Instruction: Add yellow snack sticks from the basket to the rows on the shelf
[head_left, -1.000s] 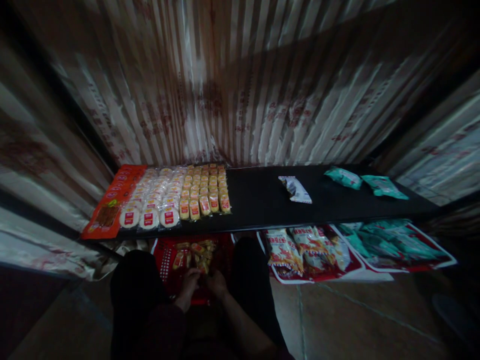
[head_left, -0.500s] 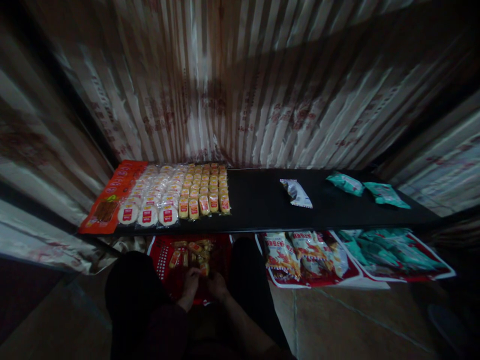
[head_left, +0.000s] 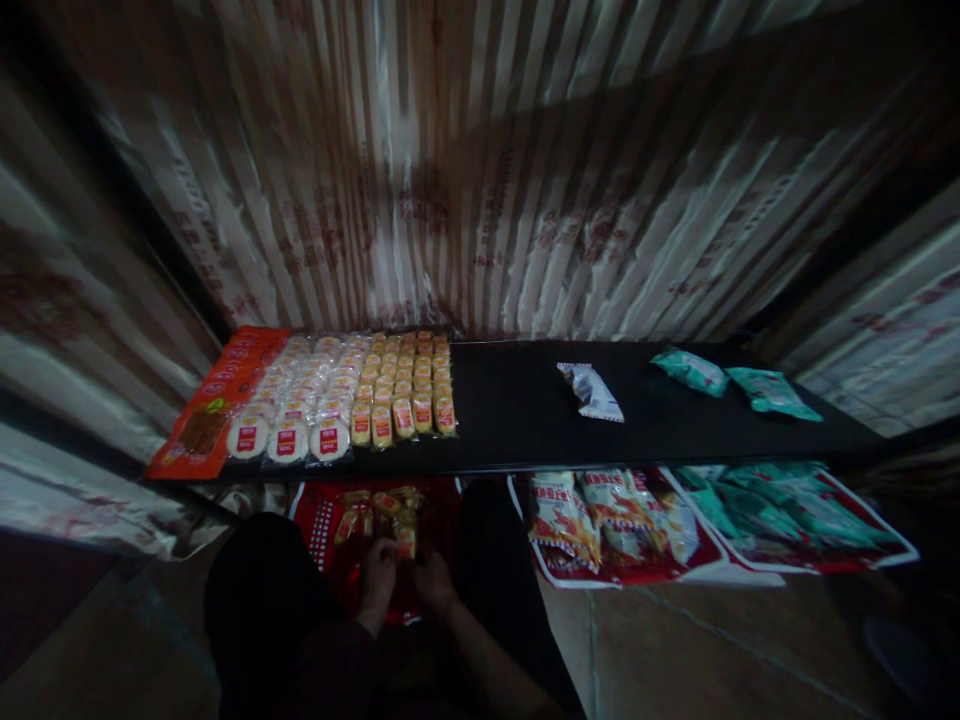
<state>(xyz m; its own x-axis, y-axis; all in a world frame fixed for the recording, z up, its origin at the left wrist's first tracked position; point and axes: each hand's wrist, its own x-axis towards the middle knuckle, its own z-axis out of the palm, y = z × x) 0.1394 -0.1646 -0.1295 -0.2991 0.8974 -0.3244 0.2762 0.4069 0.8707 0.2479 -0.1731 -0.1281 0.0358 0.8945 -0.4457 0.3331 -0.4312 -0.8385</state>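
Dimly, the left hand sets curled fingers against a small yellow oblong wrapped packet between the two hands; whether they pinch it, I cannot tell. The right hand, fingertips lost in shadow, sits just beside it, its grip unreadable. Beyond the grip, similar gold wrapped packets blur together in a red perforated plastic basket, partly hidden by forearms and dark-clothed knees

- Dark trousers, almost black in the dim light, cover both of the wearer's legs.
- A dark sleeve, faintly maroon, reaches close to the bare left hand.
- The right forearm and right hand are bare.
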